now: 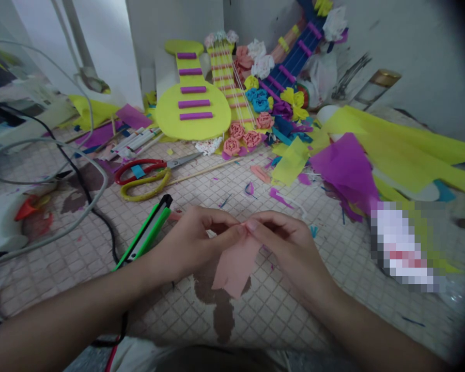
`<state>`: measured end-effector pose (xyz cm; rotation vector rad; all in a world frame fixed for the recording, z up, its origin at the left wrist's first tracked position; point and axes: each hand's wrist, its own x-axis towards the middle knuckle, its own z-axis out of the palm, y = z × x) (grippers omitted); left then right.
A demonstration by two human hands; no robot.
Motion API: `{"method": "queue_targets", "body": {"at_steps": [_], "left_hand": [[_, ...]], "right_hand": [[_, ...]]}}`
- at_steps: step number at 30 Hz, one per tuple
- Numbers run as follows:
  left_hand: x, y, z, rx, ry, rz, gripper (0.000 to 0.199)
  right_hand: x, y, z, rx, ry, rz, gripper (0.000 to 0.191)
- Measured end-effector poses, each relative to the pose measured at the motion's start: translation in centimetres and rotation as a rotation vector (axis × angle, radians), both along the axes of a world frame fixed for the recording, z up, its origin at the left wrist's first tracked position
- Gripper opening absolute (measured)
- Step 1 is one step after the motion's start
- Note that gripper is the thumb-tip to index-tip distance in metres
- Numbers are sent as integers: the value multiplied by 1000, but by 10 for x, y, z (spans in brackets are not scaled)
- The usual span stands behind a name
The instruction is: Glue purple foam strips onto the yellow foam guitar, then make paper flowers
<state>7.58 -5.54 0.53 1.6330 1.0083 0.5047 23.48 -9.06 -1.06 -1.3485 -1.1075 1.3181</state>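
Both of my hands meet near the middle of the view, above the tabletop. The fingers of my left hand [207, 235] pinch the top end of a salmon-pink paper strip [236, 266]. Thumb and fingers of my right hand [281, 235] press on the same end from the other side, and the fingertips of the two hands touch. The strip hangs down toward me, wider at its loose lower end. Its pinched tip is mostly hidden by the fingers. A green utility knife [149, 235] lies just left of my left hand, partly behind the wrist.
Red-and-yellow scissors [155, 175] lie beyond the knife. A glue gun [8, 222] with cables is at the left. Yellow guitar shapes [194, 111], a blue one [294, 64] and paper flowers [236, 139] stand at the back. Yellow and purple paper [346, 163] covers the right; scraps litter the tabletop [302, 325].
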Motion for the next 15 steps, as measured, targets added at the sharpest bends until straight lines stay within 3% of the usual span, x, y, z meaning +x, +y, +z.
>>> {"method": "queue_targets", "body": {"at_steps": [15], "left_hand": [[-2,0,-1,129,45,-31,25]], "right_hand": [[0,0,-3,54,-63,32,8]]}}
